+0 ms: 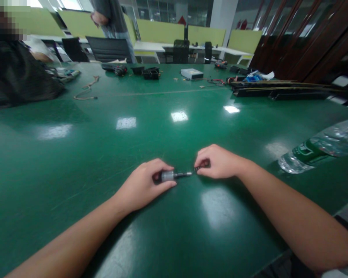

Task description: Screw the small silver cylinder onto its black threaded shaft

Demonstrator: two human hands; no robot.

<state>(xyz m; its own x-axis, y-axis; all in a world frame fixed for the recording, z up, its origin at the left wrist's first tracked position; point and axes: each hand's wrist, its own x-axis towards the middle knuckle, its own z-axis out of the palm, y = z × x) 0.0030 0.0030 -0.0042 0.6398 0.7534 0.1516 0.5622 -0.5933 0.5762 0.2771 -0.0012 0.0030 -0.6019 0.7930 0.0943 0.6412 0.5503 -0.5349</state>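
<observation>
Near the middle of the green table [98, 154], my left hand [146, 181] curls its thumb and fingers around a small grey-and-black cylinder with a thin shaft [167, 176]. The shaft points right and ends in a bright silver tip. Its rear end is hidden in my palm. Just right of that tip, my right hand [216, 162] pinches a small dark ridged piece [197, 168] between thumb and fingers. A narrow gap seems to separate the tip from this piece, though blur makes contact hard to judge.
A clear plastic bottle [316, 148] lies at the right. Dark metal strips [266, 92], a grey box [191, 73], black parts [150, 73] and a beige cord [85, 92] rest toward the far side. Another person [111, 19] stands behind a chair; a dark-clothed person [14, 73] is at the left.
</observation>
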